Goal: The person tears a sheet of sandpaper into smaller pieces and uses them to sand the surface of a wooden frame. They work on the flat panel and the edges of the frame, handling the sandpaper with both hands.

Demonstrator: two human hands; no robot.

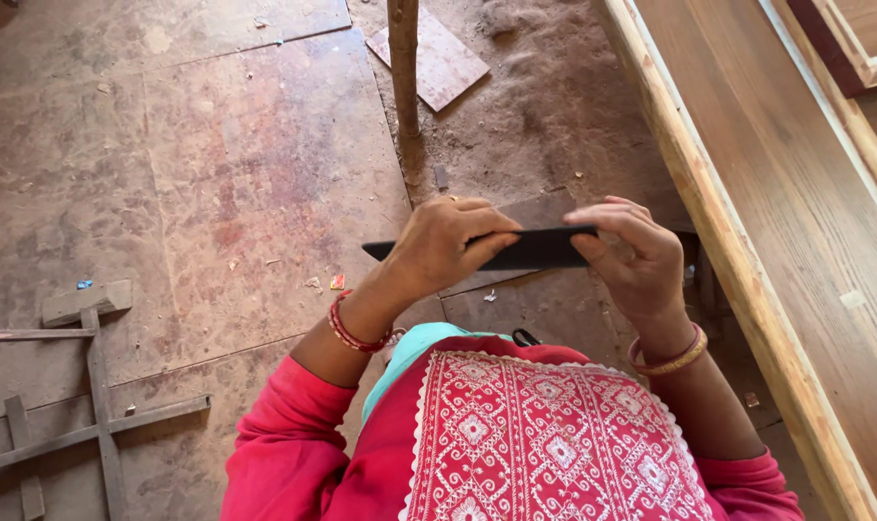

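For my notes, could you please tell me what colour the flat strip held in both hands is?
The flat strip is black or very dark grey, seen in the head view.

Strip (525, 249) between hands, above floor (216, 174)

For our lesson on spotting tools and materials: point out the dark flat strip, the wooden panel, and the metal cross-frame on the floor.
dark flat strip (540, 249), head view, bare middle between the hands.
wooden panel (795, 222), head view, its broad grained face.
metal cross-frame (100, 410), head view, where its bars cross.
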